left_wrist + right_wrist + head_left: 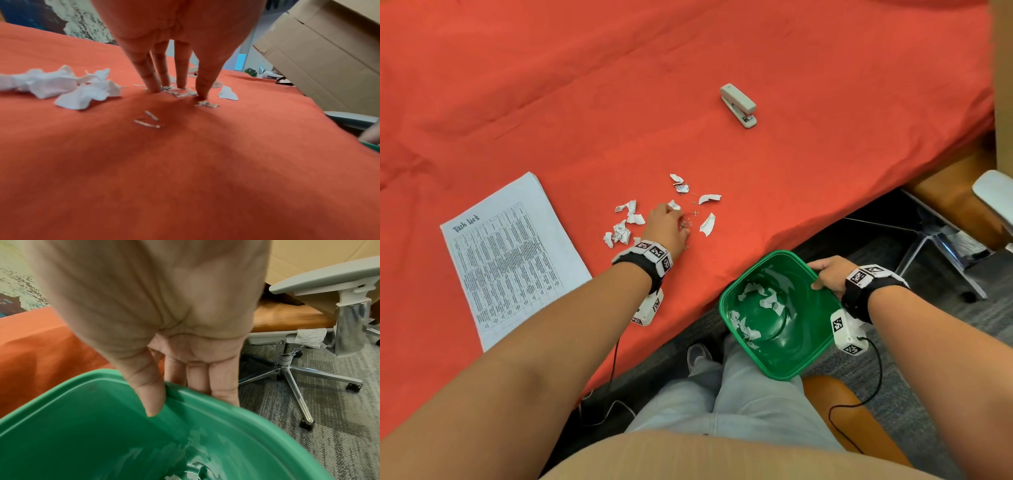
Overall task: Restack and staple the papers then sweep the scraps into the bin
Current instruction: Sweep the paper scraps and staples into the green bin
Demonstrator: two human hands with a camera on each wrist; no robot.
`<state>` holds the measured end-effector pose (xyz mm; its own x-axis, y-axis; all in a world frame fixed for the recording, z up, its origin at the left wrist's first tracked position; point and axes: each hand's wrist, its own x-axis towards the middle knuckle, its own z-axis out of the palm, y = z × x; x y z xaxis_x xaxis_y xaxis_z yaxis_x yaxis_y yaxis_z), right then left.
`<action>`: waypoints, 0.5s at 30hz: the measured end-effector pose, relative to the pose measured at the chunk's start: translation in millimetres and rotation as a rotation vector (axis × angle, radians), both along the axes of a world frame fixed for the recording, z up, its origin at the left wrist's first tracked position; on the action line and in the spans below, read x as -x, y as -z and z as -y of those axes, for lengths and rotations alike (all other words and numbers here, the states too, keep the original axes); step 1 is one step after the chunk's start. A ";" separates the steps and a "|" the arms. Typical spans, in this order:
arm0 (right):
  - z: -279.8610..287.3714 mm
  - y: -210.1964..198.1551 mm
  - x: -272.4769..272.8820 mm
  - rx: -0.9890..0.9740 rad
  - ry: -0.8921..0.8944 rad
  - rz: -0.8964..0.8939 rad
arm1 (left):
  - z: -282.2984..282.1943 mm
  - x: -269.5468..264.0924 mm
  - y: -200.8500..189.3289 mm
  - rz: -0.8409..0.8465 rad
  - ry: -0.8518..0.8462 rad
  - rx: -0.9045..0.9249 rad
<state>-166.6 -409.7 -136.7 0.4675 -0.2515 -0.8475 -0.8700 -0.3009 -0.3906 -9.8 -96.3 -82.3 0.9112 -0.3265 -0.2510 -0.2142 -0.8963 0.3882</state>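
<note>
Office chair (320, 308) on grey carpet (339, 426) — cardboard box (329, 53) nearby.

Handwritten heading "Task list" atop the printed papers (513, 260); the table print beneath too small to read.

Open cloth (774, 192) between scraps (707, 224) and bin (726, 294); stapler (738, 105) well apart.

Bright, even indoor light from overhead. A soft shadow falls under the left hand (176, 37) on the cloth (185, 178). Wrist views blur and bend (strongly at edges).
</note>
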 end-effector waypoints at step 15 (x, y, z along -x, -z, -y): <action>-5.9 -13.7 -0.4 0.010 0.004 0.002 | 10.3 4.8 -5.1 -0.066 -0.057 0.085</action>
